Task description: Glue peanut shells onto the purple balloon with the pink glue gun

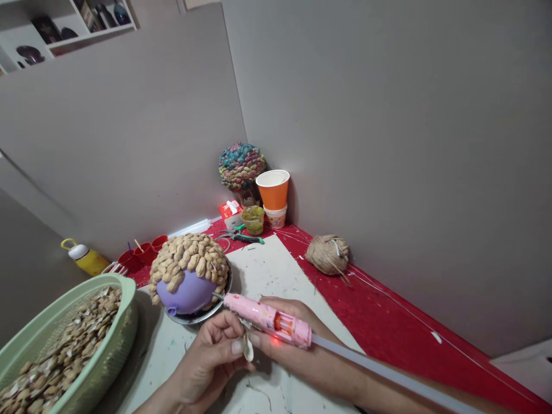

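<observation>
My left hand pinches a pale peanut shell half between thumb and fingers. In my right hand is a pink glue gun with a red light showing; a long white glue stick runs out of its back end. The gun's nozzle points left, close to a purple balloon. Overlapping peanut shells cover the balloon's top and sides, while its knotted front is bare. The balloon rests in a metal bowl. Some right-hand fingers are hidden behind the gun.
A green basket of peanut shells stands at left. Behind are a yellow bottle, red cups, pliers, a small tub, an orange cup and a coloured shell-covered ball. Twine lies by the wall.
</observation>
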Demonstrator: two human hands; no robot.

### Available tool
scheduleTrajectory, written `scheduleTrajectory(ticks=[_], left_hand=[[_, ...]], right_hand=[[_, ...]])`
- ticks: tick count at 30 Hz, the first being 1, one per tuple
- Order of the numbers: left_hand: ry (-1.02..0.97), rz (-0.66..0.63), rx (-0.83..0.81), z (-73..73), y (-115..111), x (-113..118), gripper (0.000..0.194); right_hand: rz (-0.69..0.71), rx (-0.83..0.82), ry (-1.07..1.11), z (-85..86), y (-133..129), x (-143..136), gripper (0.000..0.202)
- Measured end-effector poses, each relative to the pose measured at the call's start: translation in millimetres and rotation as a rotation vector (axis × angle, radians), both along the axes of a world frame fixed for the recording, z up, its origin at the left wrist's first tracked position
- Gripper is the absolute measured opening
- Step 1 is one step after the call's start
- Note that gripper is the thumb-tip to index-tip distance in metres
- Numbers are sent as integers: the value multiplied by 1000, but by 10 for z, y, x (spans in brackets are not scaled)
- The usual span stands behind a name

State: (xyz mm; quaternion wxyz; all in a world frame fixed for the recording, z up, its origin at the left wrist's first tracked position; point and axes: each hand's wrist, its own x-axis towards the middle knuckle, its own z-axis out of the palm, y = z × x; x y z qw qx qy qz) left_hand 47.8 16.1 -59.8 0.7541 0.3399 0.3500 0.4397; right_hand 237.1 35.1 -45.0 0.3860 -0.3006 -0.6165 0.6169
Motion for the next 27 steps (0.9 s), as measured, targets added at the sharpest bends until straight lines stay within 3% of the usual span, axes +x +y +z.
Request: scheduleTrajectory(ticks=[7,12,17,22,27], left_hand=[[-29,26,25,122,0,-72,23],[-26,77,68,228,34,-181,21],[-47,91,87,239,70,-230,18],[-40,123,85,281,72,-239,21],[9,161,97,336,57,-239,24]], right_hand=[[-9,69,-43,-10,18,40,22],[-90,268,-128,70,22,174,33],[-70,489,-203,166,-27,296,29],[-102,691,-193,31,-30,245,30],[-163,782,-283,-115,-11,171,31]])
